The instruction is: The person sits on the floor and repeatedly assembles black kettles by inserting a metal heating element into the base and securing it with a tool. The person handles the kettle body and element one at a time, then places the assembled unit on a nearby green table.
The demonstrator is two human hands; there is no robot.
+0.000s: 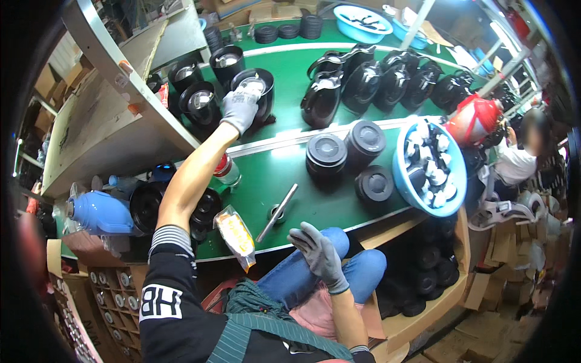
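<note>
My left hand [241, 110], in a grey glove, reaches far out to a black cylindrical housing [264, 97] at the back left. Its fingers are bent in at the open top, by a pale inner part; what they grip is hidden. Several similar black housings [200, 104] stand beside it, with silvery insides. My right hand [321, 257], also gloved, is raised above my knees with its fingers stretched out and nothing in it. A metal rod [277, 213] leans over a small round piece on the table's near edge. Left of it lies a clear packet with yellow contents [236, 237].
Stacked black round lids [325, 154] and a blue basin [401, 181] of black and white parts stand to the right. Glossy black jug bodies [321, 100] line the green belt. A red-capped bottle [227, 170] is under my left forearm; a metal post [130, 75] rises beside it.
</note>
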